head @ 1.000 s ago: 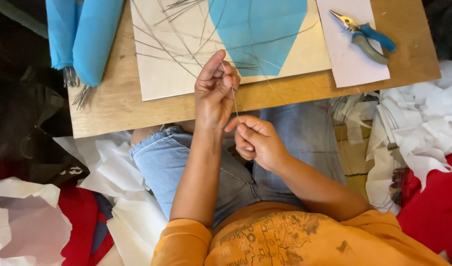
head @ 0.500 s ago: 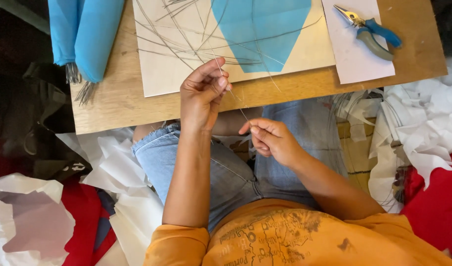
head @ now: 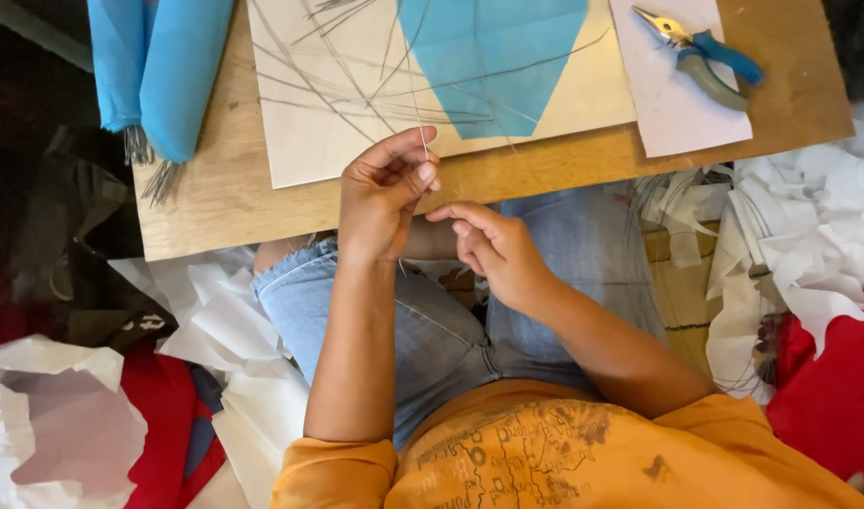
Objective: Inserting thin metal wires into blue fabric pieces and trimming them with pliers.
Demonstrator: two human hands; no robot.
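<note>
My left hand pinches a thin grey wire at the front edge of the wooden board. The wire runs up from my fingers across a cream sheet and a blue paper piece that lies on it. Just to the right and a little lower, my right hand has its fingers curled near the wire's lower end, over my lap in blue jeans. Whether the right fingers hold the wire is hard to tell. Several more thin wires curve over the cream sheet.
Pliers with blue handles lie on a white paper at the board's right. Rolled blue paper with wire ends sits at the left. White paper scraps, red cloth and a plastic bag surround my legs.
Both hands have shifted slightly along the board's front edge while keeping the thin wire pinched. My right hand has come closer to the left.
</note>
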